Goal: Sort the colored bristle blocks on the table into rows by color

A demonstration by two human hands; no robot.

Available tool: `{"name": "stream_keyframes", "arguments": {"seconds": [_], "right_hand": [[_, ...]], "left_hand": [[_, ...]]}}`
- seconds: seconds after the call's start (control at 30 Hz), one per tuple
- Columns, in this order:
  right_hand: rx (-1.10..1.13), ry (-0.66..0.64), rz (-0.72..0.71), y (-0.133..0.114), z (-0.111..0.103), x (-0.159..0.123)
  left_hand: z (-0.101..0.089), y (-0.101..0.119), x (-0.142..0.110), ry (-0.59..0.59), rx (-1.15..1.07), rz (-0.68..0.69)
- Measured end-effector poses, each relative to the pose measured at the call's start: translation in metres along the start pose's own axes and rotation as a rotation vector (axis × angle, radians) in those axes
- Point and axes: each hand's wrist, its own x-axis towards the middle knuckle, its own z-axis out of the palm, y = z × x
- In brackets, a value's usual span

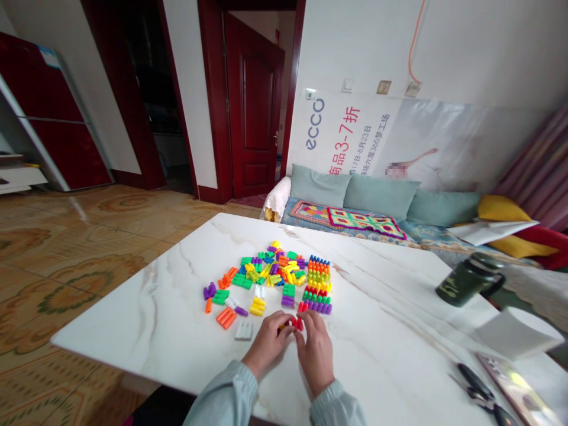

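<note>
My left hand (269,342) and my right hand (316,351) meet near the front edge of a white marble table (390,331). Both pinch a small red plastic block (296,323) between their fingertips. Just beyond the hands stands a tidy stack of block rows (318,284) in blue, orange, yellow, green, red and purple. A loose heap of coloured blocks (266,272) spreads to the left of it. A white block (244,331) and an orange pair (226,318) lie left of my left hand.
A dark green mug (470,279) lies on the table's right side by a white box (515,334). Black scissors (481,391) and a booklet (517,390) sit at the near right corner. A sofa with cushions (377,204) stands behind; tiled floor at the left.
</note>
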Motion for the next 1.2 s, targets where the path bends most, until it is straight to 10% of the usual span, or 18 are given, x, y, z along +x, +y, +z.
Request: {"name": "stream_keyframes", "arguments": {"seconds": [0.13, 0.33, 0.93, 1.2], "right_hand": [[0.014, -0.053, 0.021, 0.01, -0.006, -0.001], [0.007, 0.202, 0.34, 0.054, -0.025, 0.01], [-0.062, 0.153, 0.097, 0.065, -0.018, 0.016], [-0.175, 0.132, 0.264, 0.061, -0.021, 0.011]], "left_hand": [[0.001, -0.003, -0.001, -0.022, 0.019, 0.002], [0.003, -0.015, 0.002, 0.121, -0.008, -0.05], [0.002, -0.011, 0.003, 0.116, 0.017, -0.025], [0.006, -0.015, 0.004, -0.001, 0.111, -0.005]]}}
